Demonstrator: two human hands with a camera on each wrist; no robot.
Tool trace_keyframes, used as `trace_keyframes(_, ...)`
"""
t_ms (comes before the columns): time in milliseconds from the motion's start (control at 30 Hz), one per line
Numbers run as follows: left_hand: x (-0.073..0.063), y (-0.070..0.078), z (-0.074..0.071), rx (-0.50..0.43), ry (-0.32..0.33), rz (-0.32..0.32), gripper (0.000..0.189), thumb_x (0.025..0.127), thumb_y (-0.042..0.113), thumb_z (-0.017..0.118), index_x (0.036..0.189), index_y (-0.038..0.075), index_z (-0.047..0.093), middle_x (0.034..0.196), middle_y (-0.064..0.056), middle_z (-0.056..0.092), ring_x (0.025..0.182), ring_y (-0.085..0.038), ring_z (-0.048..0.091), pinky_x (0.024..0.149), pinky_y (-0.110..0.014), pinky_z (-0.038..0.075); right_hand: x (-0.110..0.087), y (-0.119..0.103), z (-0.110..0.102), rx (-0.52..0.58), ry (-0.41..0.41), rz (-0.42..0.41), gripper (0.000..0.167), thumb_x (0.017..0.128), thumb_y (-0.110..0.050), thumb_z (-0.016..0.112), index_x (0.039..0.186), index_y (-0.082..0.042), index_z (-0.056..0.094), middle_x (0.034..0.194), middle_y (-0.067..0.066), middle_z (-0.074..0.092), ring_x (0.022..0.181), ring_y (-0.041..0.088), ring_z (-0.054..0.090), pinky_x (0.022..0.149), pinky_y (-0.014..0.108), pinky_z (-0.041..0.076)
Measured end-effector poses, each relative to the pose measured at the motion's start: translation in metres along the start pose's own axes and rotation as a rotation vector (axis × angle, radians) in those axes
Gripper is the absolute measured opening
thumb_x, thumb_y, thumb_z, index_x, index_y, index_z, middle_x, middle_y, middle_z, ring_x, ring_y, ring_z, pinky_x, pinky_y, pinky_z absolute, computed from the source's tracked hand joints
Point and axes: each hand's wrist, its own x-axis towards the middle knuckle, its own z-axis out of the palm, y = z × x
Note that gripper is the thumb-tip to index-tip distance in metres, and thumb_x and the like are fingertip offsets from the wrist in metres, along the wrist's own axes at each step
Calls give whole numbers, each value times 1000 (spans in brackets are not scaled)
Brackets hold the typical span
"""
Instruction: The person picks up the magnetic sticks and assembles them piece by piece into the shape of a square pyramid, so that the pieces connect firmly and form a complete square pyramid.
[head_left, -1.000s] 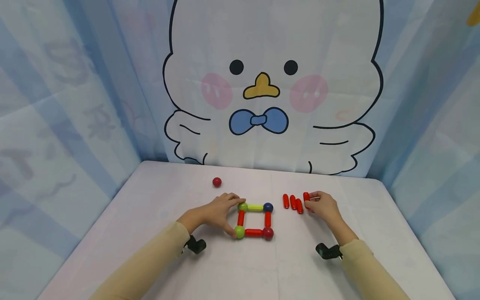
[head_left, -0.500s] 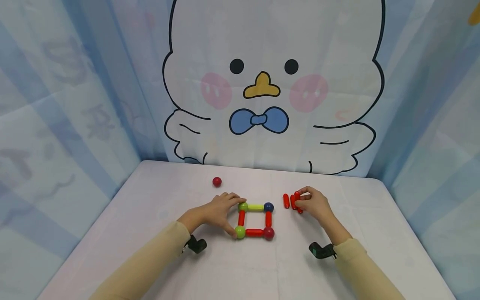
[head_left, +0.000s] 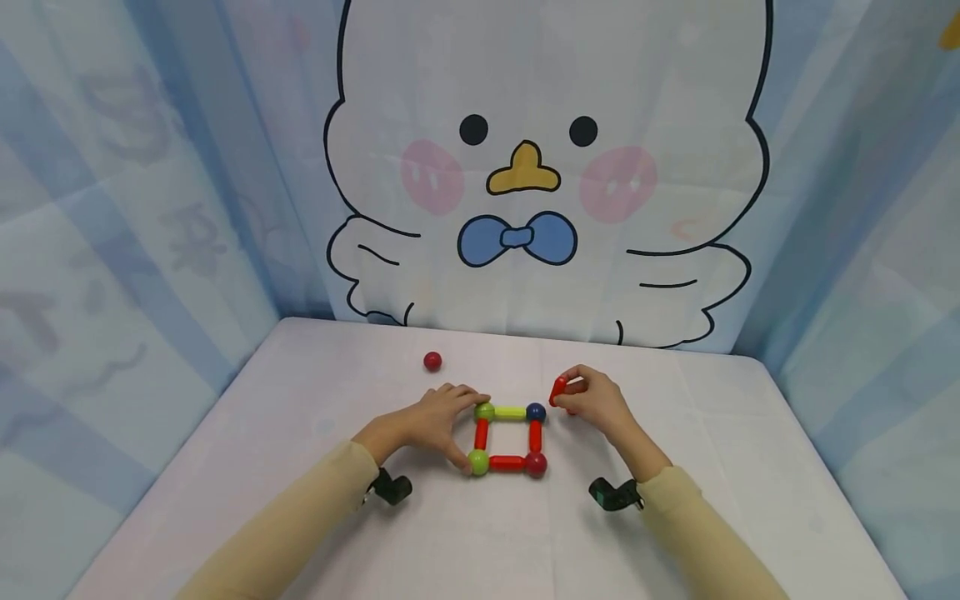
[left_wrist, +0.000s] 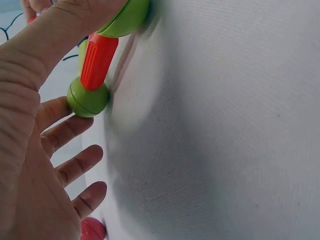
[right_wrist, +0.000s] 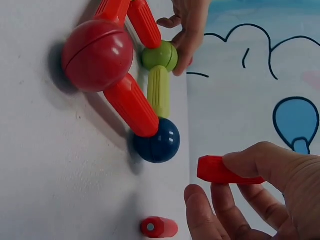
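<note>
A square of magnetic rods and balls point(head_left: 507, 462) lies on the table, with green balls at its two left corners, a blue ball point(right_wrist: 158, 141) and a dark red ball point(right_wrist: 98, 56) on the right. Three sides are red rods; the far one is yellow-green. My left hand point(head_left: 426, 425) holds the left side, thumb at the near green ball and index fingertip at the far green ball point(left_wrist: 88, 97). Right of the blue ball, my right hand point(head_left: 600, 404) pinches a red magnetic rod point(right_wrist: 212, 169) between thumb and fingers, raised above the table.
A loose red ball point(head_left: 432, 361) sits toward the back, left of the square. Another red rod point(right_wrist: 159, 227) lies on the table beneath my right hand, which hides most of the loose rods in the head view. A curtain with a cartoon bird point(head_left: 517, 292) stands behind the table.
My right hand has moved left with the red rod, passing over the other loose rods and coming near the blue ball. The left hand and the square stay in place.
</note>
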Motion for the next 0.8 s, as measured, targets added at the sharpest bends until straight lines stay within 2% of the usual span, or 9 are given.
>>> trace_keyframes(233,0,0,0,-5,-9,13,106,70,52,90,158,25,39,157,-4,44,141,-29,38,119,-62,31,0,-8,13,11,-17,-32,31,92,-13,75,119,-5,62,116,18,70,92,25,68,84,36,59)
trace_keyframes(433,0,0,-1,1,-13,8,106,70,52,91,158,24,39,156,-4,45,140,-29,39,118,-62,31,0,-10,21,6,-43,-61,29,90,-10,75,117,-5,64,114,16,72,93,25,67,78,34,56)
trace_keyframes(800,-2,1,-1,-1,-2,13,105,70,55,90,156,23,41,155,-2,46,140,-27,38,120,-63,29,-6,-7,11,-54,-13,-82,28,93,-10,71,120,-4,65,114,14,72,97,27,66,80,36,56)
